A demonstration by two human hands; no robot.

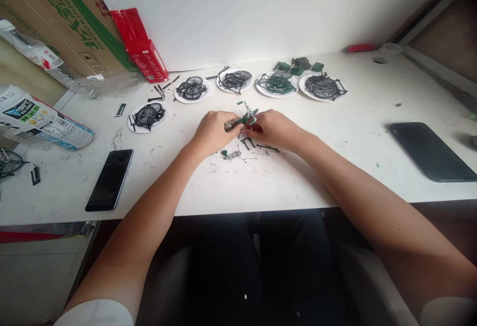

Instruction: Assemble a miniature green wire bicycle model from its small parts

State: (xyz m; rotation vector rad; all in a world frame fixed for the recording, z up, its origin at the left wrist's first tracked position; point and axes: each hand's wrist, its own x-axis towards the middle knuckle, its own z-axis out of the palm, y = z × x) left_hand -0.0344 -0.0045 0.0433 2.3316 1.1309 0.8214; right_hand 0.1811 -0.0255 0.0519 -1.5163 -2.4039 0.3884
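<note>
A small green model bicycle frame with silver-and-green handlebars is held just above the white table. My left hand is closed on the frame from the left, thumb and fingers pinched. From the other side, my right hand grips it near the handlebars with curled fingers; the exact contact is partly hidden. Beneath and in front of the hands lie a green saddle, a small rack, a green forked part, a long dark green piece and thin wire-like bits.
Paper plates with bicycle parts, including a green-filled plate, line the back. A phone and bottle are left, a dark flat tray-like object right. A red box stands by a carton.
</note>
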